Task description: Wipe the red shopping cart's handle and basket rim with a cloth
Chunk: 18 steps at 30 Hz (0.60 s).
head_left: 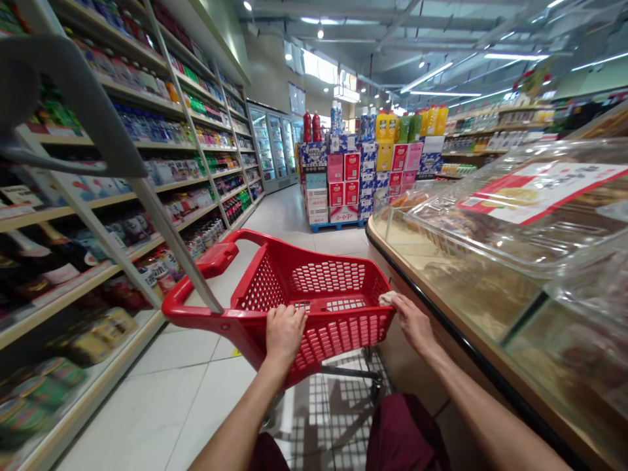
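A red plastic shopping cart [343,330] with a perforated basket stands sideways before me. My left hand [285,332] is closed over the near rim of its basket, fingers curled to the inner side. At the right front corner, my right hand [412,320] pinches a crumpled, light-coloured cloth [387,299] against the rim. Nothing lies in the part of the basket that shows. A grey metal post [171,245] rises from the handle end to a dark grey plastic part [93,104] at upper left.
Drink shelves [196,124] line the left side. Close on the right, a display counter [441,294] with a black edge bears clear food boxes [530,209]. Stacked drink cartons [343,183] stand on a blue pallet ahead, with glass-door fridges [275,140] behind. Pale floor tiles [171,386] lie below.
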### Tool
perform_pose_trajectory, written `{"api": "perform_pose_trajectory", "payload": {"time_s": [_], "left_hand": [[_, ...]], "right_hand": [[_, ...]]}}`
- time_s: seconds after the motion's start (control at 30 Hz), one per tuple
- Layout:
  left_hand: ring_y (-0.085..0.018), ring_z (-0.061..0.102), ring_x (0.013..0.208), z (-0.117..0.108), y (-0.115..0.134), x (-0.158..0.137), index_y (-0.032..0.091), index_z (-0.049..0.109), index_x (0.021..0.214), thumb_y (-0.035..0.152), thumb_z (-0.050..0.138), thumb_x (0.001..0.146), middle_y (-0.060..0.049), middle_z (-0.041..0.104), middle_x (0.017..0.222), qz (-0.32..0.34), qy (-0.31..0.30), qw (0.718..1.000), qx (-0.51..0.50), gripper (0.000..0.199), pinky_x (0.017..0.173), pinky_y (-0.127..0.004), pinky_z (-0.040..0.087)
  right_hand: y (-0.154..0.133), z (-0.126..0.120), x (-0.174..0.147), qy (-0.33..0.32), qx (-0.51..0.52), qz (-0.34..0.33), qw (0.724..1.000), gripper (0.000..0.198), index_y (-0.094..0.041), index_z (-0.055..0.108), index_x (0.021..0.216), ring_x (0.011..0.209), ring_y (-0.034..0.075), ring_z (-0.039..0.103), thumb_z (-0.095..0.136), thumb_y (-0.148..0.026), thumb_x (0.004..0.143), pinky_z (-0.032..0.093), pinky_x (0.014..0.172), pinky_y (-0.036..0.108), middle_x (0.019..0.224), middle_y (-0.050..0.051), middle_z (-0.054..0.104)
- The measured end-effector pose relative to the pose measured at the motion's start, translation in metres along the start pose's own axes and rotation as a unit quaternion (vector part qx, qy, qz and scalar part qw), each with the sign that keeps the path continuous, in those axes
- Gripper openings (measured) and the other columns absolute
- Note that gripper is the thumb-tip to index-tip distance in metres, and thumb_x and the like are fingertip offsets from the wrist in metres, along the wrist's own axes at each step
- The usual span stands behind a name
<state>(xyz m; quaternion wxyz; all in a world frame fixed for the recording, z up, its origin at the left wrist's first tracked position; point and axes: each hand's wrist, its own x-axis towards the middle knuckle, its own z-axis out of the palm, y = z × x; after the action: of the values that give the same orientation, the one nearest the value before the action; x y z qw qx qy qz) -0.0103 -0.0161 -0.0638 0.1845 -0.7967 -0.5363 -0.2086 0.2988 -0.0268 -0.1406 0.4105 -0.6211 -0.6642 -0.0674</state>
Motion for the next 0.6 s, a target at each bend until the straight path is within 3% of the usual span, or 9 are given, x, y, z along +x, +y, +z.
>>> {"api": "perform_pose_trajectory", "payload": {"time_s": [0.13,0.2,0.27,0.43,0.5,0.6], "left_hand": [[-0.018,0.046,0.073,-0.001,0.002,-0.002,0.024,0.062,0.082,0.029,0.036,0.084,-0.003,0.059,0.072,0.002,0.006,1.0,-0.008,0.026,0.074,-0.035,0.029],[-0.018,0.047,0.073,-0.001,0.001,-0.003,0.024,0.061,0.083,0.029,0.035,0.085,-0.003,0.059,0.073,0.007,0.002,1.0,-0.006,0.027,0.073,-0.035,0.029],[-0.018,0.047,0.075,-0.002,-0.001,-0.004,0.024,0.061,0.084,0.029,0.035,0.085,-0.003,0.059,0.074,0.009,0.001,1.0,-0.003,0.027,0.073,-0.035,0.029],[-0.02,0.046,0.076,-0.001,0.001,-0.004,0.024,0.061,0.083,0.029,0.035,0.084,-0.003,0.06,0.074,0.002,0.006,1.0,-0.005,0.026,0.075,-0.036,0.029],[-0.02,0.046,0.076,-0.001,0.003,-0.002,0.024,0.061,0.084,0.029,0.035,0.085,-0.003,0.06,0.075,0.001,0.002,1.0,-0.005,0.026,0.075,-0.036,0.028],[-0.02,0.047,0.076,-0.002,0.004,0.0,0.024,0.061,0.085,0.029,0.035,0.085,-0.003,0.06,0.075,0.001,-0.01,1.0,-0.003,0.027,0.074,-0.036,0.029]], "right_hand": [[-0.057,0.028,-0.005,0.0,0.033,-0.069,0.997,0.044,-0.022,0.057,0.11,0.111,0.017,0.048,0.035,-0.007,0.075,0.039,0.095,0.034,0.118,0.004,0.055],[-0.07,0.035,-0.006,-0.009,0.019,-0.108,0.994,0.048,-0.025,0.055,0.113,0.117,0.017,0.042,0.034,-0.003,0.075,0.034,0.098,0.038,0.121,0.002,0.052],[-0.058,0.032,-0.007,-0.009,-0.01,-0.114,0.993,0.05,-0.027,0.056,0.112,0.119,0.019,0.039,0.033,-0.001,0.075,0.032,0.098,0.043,0.121,0.001,0.053],[-0.003,0.01,-0.015,0.055,-0.064,-0.01,0.996,0.053,-0.025,0.057,0.109,0.114,0.021,0.045,0.032,0.001,0.07,0.037,0.092,0.046,0.114,0.004,0.058],[-0.013,0.013,-0.017,0.057,-0.039,-0.012,0.998,0.055,-0.025,0.053,0.115,0.114,0.018,0.045,0.033,0.0,0.07,0.038,0.093,0.042,0.118,0.004,0.055],[-0.051,0.024,-0.018,0.031,0.005,-0.051,0.998,0.053,-0.026,0.048,0.121,0.116,0.015,0.043,0.033,-0.003,0.075,0.037,0.096,0.037,0.124,0.002,0.05]]}}
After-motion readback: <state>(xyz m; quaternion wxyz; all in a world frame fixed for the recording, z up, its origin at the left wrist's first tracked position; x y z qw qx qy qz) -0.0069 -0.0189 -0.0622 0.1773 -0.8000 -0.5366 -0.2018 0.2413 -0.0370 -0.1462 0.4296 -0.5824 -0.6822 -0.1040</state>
